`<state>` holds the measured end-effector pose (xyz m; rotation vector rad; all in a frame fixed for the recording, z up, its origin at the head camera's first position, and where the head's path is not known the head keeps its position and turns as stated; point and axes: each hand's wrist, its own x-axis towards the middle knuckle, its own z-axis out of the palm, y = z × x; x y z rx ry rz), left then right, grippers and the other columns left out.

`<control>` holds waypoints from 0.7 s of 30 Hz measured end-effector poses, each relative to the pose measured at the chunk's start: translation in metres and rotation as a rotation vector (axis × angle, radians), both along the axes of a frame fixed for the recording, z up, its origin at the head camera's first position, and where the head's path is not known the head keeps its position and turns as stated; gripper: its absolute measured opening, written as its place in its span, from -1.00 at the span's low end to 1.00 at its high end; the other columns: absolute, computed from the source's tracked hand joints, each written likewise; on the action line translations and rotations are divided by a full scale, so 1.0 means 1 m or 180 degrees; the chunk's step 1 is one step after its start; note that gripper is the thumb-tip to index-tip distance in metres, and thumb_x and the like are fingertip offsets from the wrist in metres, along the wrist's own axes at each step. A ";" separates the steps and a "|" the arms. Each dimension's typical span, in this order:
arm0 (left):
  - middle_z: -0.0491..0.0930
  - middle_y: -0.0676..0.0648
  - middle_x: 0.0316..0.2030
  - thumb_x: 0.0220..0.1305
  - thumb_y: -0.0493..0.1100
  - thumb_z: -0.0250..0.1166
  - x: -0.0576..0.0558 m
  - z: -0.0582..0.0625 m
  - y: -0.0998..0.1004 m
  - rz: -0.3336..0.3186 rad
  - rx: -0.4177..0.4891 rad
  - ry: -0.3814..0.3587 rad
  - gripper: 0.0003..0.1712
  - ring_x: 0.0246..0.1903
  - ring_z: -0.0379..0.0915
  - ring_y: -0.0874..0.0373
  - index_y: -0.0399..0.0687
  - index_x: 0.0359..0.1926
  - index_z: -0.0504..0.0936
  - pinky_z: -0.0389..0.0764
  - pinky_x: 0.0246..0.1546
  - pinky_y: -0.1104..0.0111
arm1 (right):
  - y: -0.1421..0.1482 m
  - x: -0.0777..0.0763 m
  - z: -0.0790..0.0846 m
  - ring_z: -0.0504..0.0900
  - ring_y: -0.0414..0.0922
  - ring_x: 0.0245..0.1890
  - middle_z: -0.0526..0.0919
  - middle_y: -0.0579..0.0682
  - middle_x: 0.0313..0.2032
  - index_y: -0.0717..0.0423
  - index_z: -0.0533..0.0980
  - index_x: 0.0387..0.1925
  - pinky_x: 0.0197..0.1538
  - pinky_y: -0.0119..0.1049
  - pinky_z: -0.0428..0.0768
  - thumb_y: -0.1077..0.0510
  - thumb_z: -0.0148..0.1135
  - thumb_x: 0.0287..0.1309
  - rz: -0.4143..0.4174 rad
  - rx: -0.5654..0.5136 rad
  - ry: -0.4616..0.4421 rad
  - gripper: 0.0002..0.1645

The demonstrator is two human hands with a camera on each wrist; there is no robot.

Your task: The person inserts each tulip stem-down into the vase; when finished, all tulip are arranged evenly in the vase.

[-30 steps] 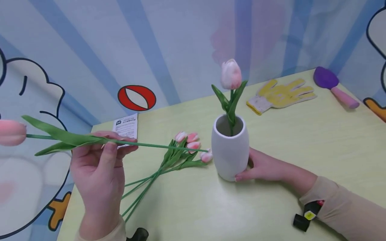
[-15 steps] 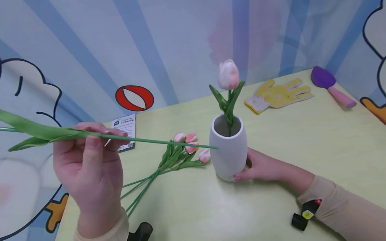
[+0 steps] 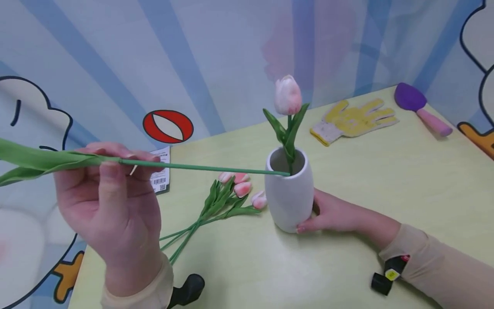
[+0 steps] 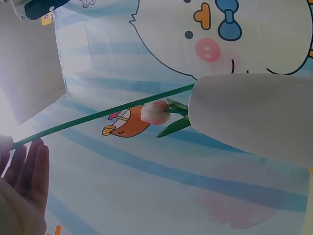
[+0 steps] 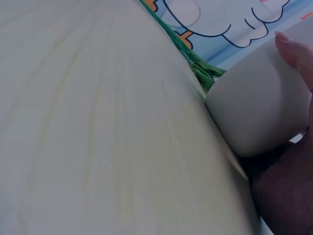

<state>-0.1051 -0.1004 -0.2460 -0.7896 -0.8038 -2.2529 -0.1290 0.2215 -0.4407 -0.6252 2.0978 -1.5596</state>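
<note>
My left hand [image 3: 115, 206] pinches a tulip stem [image 3: 204, 168] between thumb and fingers, just below the leaves. The stem lies nearly level, and its cut end overlaps the rim of the white vase [image 3: 289, 206] in the head view. In the left wrist view the same stem [image 4: 102, 115] slants up to the vase mouth. Its bloom is out of frame to the left. One pink-and-white tulip [image 3: 288, 96] stands upright in the vase. My right hand [image 3: 332, 210] grips the vase low on its right side, thumb in front, the other fingers hidden behind it.
Several pink tulips [image 3: 216, 201] lie crossed on the table [image 3: 239, 266] left of the vase. Behind my left hand is a printed card [image 3: 162, 171]. Toward the back right lie a yellow-and-white glove [image 3: 355, 120] and a purple trowel [image 3: 411, 98] with a pink handle.
The tulip in my left hand has risen a little, its stem end moving from left of the vase to the rim, its bloom leaving view. The right hand keeps its grip.
</note>
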 end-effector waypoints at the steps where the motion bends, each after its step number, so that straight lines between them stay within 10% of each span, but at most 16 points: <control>1: 0.54 -0.47 -0.34 0.17 -0.57 0.36 0.000 0.000 0.000 0.0012 -0.0006 -0.0005 -0.57 -0.44 0.67 -0.32 -0.62 -0.05 0.31 0.79 -0.28 -0.02 | 0.000 0.000 0.000 0.33 0.14 0.44 0.34 0.02 0.43 -0.09 0.08 0.53 0.47 0.33 0.27 0.03 0.57 0.08 0.0009 -0.0004 -0.0005 0.12; 21: 0.62 -0.45 -0.30 0.10 -0.55 0.44 -0.012 0.002 0.018 0.0028 -0.0510 0.0079 -0.61 -0.37 0.66 -0.23 -0.63 -0.09 0.47 0.79 -0.28 -0.02 | 0.001 -0.002 -0.002 0.35 0.13 0.42 0.37 0.02 0.42 -0.07 0.10 0.52 0.48 0.29 0.24 0.04 0.56 0.08 0.0011 0.0005 -0.0011 0.10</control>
